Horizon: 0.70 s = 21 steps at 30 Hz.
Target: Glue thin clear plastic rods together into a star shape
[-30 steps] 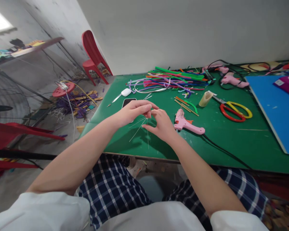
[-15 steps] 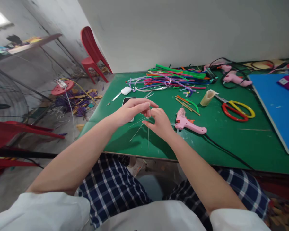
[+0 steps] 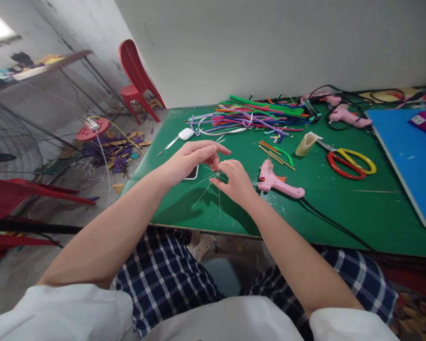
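Note:
My left hand (image 3: pixel 190 160) and my right hand (image 3: pixel 236 182) meet above the near left part of the green table (image 3: pixel 341 203). Both pinch a small bunch of thin pale wires (image 3: pixel 208 187) whose ends fan out down and left from the fingertips. The left hand's upper fingers stretch forward above the pinch. Under the left hand lies a black phone (image 3: pixel 192 173), mostly hidden. A pink glue gun (image 3: pixel 279 181) lies just right of my right hand.
A pile of coloured pipe cleaners (image 3: pixel 255 116) lies at the back. Red and yellow scissors (image 3: pixel 348 163), a tape roll (image 3: pixel 304 144), a white earbud case (image 3: pixel 186 134), more pink glue guns (image 3: pixel 346 117) and a blue board (image 3: pixel 408 156) lie around. Red chairs (image 3: pixel 137 80) stand on the left.
The hands have stayed together on the wires, shifting slightly lower and nearer. The left hand now covers more of the phone.

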Each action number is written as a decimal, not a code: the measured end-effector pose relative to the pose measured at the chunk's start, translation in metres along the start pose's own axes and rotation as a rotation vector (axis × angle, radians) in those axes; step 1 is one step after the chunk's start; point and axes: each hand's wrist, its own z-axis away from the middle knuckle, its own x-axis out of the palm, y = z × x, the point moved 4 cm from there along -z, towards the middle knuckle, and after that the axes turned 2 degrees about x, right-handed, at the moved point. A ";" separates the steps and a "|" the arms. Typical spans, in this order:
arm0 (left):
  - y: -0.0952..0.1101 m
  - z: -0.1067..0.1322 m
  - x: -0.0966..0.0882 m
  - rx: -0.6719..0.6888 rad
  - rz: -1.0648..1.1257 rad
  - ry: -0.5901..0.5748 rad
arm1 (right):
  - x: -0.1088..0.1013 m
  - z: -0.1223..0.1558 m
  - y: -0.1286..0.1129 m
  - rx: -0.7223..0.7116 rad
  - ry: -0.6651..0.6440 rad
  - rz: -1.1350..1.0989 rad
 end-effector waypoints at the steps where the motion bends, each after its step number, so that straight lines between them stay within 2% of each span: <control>1: 0.001 0.000 0.000 0.009 0.007 0.010 | 0.000 0.000 -0.001 0.002 -0.002 -0.002; 6: 0.012 -0.001 -0.005 0.085 0.034 0.119 | -0.003 0.002 -0.003 0.014 0.004 -0.007; 10: 0.043 0.007 -0.007 0.219 0.066 0.217 | -0.003 0.002 -0.004 0.025 0.014 -0.012; 13: 0.068 0.021 -0.010 0.329 0.063 0.368 | -0.005 0.003 -0.004 0.022 0.023 -0.024; 14: 0.070 0.026 -0.013 0.319 0.063 0.428 | -0.006 0.003 -0.004 0.019 0.029 -0.029; 16: 0.069 0.035 -0.017 0.335 0.099 0.488 | -0.010 0.003 -0.007 0.015 0.051 -0.041; 20: 0.034 0.045 -0.022 0.137 0.292 0.516 | -0.027 0.005 -0.019 0.027 0.140 -0.060; 21: 0.026 0.046 -0.020 0.093 0.372 0.493 | -0.033 0.006 -0.023 0.040 0.170 -0.081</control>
